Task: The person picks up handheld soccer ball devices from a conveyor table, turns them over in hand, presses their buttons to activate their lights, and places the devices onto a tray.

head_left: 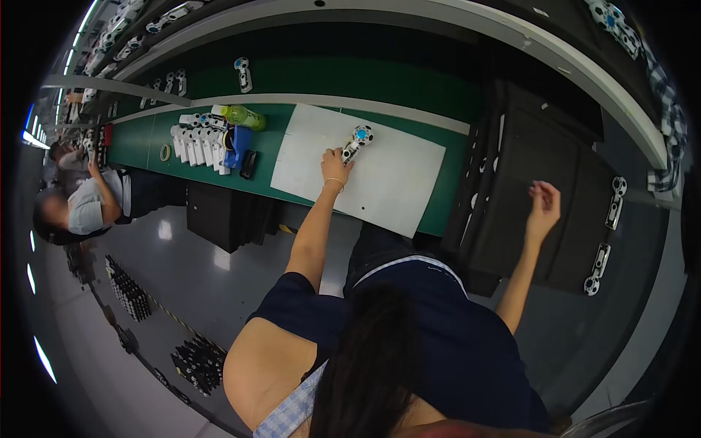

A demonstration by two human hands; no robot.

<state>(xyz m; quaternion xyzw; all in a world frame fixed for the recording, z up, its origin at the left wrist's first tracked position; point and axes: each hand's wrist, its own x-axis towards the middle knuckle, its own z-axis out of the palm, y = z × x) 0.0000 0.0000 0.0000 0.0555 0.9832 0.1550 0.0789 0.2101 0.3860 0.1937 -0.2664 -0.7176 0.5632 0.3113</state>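
My left hand (335, 168) is closed around the lower end of a white handheld device (358, 141), which has a round head with black spots and a blue centre. The device is over a white sheet (394, 164) on the green bench. Off to the right, my right hand (545, 209) hangs in the air above dark grey boxes (537, 139). Its fingers are loosely bent and apart, and no object shows in them.
Left of the sheet stand a row of white devices (197, 148), a green bottle (244, 117), a blue holder (237, 146) and a tape roll (165, 152). A co-worker (91, 204) is at the bench's far left. More devices (617, 203) lie at right.
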